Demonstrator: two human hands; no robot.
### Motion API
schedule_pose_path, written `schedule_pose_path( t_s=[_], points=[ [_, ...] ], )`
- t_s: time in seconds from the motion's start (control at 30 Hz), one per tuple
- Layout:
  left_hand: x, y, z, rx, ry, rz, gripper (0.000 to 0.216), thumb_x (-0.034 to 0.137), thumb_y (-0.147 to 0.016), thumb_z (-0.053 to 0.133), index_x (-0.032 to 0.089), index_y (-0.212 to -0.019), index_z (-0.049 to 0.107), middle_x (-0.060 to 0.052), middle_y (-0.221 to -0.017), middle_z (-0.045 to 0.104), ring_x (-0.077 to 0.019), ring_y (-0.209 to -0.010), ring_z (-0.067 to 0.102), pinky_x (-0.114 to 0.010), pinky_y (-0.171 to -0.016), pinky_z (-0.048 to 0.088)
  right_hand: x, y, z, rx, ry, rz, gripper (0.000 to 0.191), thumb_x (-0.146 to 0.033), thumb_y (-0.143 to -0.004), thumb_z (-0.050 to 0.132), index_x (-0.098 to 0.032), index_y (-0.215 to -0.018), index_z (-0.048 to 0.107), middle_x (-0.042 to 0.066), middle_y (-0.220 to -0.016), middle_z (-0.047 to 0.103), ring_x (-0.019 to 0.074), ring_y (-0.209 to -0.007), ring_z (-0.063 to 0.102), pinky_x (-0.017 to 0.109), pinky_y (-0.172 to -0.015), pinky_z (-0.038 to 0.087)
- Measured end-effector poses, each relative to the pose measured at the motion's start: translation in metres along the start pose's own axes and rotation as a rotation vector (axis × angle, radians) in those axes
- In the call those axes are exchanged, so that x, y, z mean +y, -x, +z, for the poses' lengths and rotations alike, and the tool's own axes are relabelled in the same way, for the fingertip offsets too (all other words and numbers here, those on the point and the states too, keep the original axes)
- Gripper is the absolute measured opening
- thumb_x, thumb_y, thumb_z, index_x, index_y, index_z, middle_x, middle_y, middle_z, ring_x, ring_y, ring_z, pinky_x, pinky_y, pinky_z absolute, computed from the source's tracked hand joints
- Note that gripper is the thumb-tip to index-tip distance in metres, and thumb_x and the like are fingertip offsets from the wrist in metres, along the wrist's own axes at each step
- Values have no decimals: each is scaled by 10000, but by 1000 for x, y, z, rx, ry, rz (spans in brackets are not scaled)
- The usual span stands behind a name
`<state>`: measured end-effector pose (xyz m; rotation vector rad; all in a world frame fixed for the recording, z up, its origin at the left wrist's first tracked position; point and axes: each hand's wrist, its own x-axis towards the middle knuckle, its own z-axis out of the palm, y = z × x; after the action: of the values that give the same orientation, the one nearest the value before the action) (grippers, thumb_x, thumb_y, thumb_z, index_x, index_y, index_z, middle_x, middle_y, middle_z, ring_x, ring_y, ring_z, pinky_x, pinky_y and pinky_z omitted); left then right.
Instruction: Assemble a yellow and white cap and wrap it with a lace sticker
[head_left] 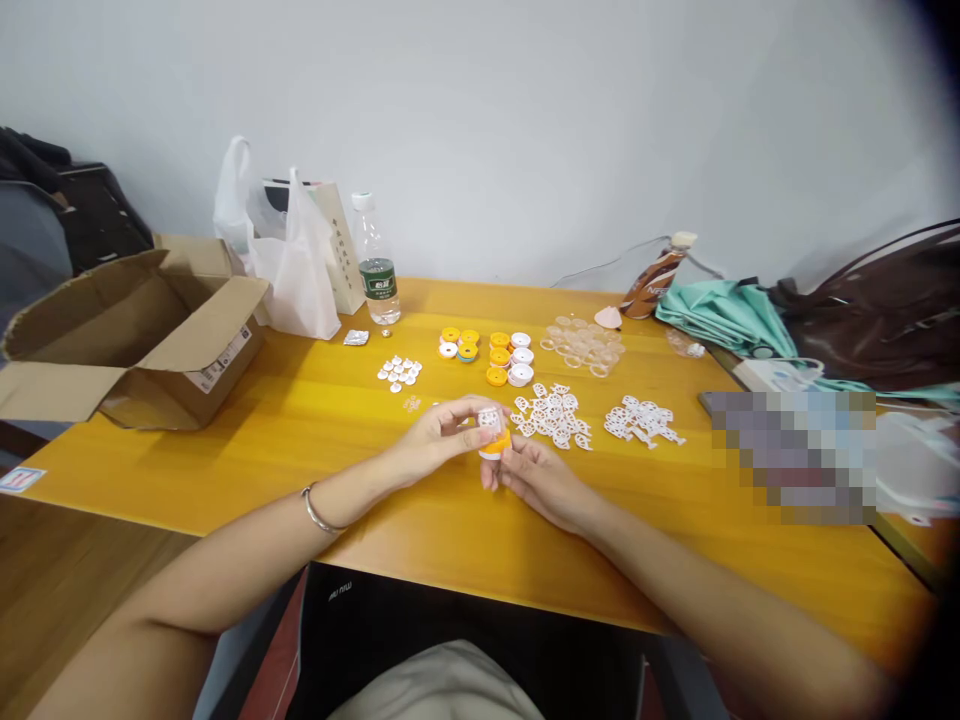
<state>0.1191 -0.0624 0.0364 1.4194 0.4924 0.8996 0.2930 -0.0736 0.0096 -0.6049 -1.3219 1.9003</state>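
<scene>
Above the front of the table, my left hand (454, 428) and my right hand (538, 475) meet around one small plastic piece. It has an orange and white round base (495, 446) with a clear cover (490, 420) over white parts. My left fingers grip the cover from above and the left, while my right fingers pinch the base from below. Just beyond lie white openwork pieces (553, 415) and, farther right, white stick-like pieces (643, 420). Orange and white round bases (510, 358) stand in rows behind, beside several round discs (459, 345). Small white caps (399, 372) lie to the left.
Clear plastic covers (583, 345) lie at the back right, near a brown bottle (660, 278) and a green cloth (727, 315). An open cardboard box (150, 350), white plastic bag (300, 275) and water bottle (377, 265) stand left. A blurred flat object (795, 450) lies at the right.
</scene>
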Motion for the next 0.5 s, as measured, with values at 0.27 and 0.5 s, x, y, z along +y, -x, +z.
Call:
schedule_pose_path(
  t_s=[0.27,0.5],
  points=[
    [3,0,-9,-168,-55,-17,209,306,-793,606,118,-881,629,-65,-846,607,-148,-721,614,-335,-775,474,-2,2,2,-31,-114,-2,280,-429,-732,668,-160,-785,612,12,-704,624,98,-644,542,219,-641,415],
    [-4,-2,0,55,-190,105,176,303,-752,645,130,-779,666,-73,-907,576,-176,-900,538,-335,-854,421,-4,1,1,26,-119,-38,263,-414,-751,655,-164,-827,635,16,-729,639,97,-667,569,209,-671,448]
  ],
)
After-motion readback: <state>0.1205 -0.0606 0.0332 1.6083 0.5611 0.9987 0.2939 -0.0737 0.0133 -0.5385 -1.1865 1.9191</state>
